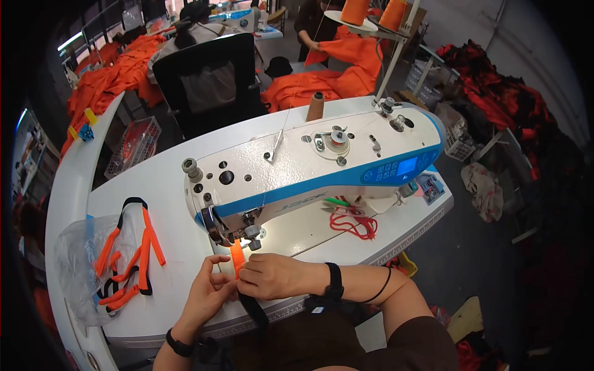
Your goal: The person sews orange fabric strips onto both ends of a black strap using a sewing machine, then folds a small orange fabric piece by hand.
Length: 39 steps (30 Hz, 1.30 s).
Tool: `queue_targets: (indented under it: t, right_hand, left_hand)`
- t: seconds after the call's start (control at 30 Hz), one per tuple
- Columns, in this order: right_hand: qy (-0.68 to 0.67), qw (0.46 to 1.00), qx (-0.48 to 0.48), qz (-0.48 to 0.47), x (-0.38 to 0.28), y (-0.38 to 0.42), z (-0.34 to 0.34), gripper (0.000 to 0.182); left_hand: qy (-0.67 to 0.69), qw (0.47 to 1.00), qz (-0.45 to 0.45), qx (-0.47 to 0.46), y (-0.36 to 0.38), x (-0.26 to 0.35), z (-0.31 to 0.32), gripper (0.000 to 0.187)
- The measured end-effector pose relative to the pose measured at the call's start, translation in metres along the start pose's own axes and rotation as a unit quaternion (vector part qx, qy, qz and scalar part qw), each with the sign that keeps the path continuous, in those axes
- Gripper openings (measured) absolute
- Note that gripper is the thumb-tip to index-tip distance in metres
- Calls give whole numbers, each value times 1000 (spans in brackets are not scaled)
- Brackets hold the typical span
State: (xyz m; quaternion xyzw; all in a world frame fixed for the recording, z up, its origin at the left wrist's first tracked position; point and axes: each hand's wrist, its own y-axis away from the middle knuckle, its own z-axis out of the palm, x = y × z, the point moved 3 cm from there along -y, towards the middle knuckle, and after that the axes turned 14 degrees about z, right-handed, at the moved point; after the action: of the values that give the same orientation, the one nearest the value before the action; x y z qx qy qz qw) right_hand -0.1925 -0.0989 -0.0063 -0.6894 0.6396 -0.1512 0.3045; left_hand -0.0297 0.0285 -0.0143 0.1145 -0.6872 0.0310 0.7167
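A narrow orange strip (pixel 237 255) runs from under the needle area of the white and blue sewing machine (pixel 297 164) toward me. My right hand (pixel 266 276) is closed on the strip's near part, fingers pinched together. Close against it on the left, my left hand (pixel 213 287) has its thumb and fingertips at the strip's edge, its index finger curved toward the machine. From beneath my hands a black band (pixel 252 311) hangs over the table's front edge. The machine's lamp lights the spot around the needle.
Orange and black strips (pixel 145 256) lie on a clear plastic bag (pixel 71 266) at the left. Red cord (pixel 352 224) and scissors rest under the machine arm. A brown thread cone (pixel 315 106) stands behind. Two people sit or stand beyond, near orange fabric (pixel 309 86).
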Motion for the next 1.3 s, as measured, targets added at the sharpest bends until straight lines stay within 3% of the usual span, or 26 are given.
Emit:
queue_targets:
  t: [0.1, 0.17, 0.2, 0.27, 0.3, 0.4, 0.47, 0.53, 0.67, 1.0, 1.07, 1.3]
  right_hand:
    - [11, 1000, -10, -6, 1, 2, 1, 10]
    - [10, 1000, -27, -8, -1, 4, 2, 11]
    - [41, 999, -23, -13, -1, 2, -3, 12]
    - [66, 997, 8, -28, -2, 6, 6, 13]
    - [43, 999, 4, -4, -3, 10, 12, 12]
    - [49, 999, -18, 6, -3, 11, 11, 11]
    - [74, 997, -26, 2, -4, 14, 12, 11]
    - [65, 997, -34, 12, -7, 14, 10, 11]
    - [65, 997, -45, 20, -5, 14, 11, 12]
    - [67, 996, -62, 14, -6, 12, 7, 14]
    - [68, 995, -71, 16, -5, 12, 7, 15]
    - [48, 995, -84, 30, -3, 9, 5, 16]
  left_hand:
    - [-65, 998, -3, -10, 0, 17, 4, 49]
    - [-286, 954, 71, -55, -1, 31, 4, 42]
    - [-344, 935, 87, -27, -4, 28, -1, 35]
    - [-407, 899, 160, 19, -11, 24, -5, 35]
    - [-453, 857, 247, 15, -16, 27, -4, 33]
    - [-482, 813, 328, -17, -32, 32, 1, 41]
    - [-495, 809, 316, -29, -38, 22, -3, 45]
    - [-536, 768, 347, -40, -40, 18, -1, 47]
    - [-564, 758, 325, -37, -40, 15, 1, 46]
    - [-563, 759, 327, -25, -38, 13, -3, 48]
    - [-548, 764, 342, -20, -39, 14, -2, 56]
    - [-559, 758, 335, -17, -38, 12, -4, 51]
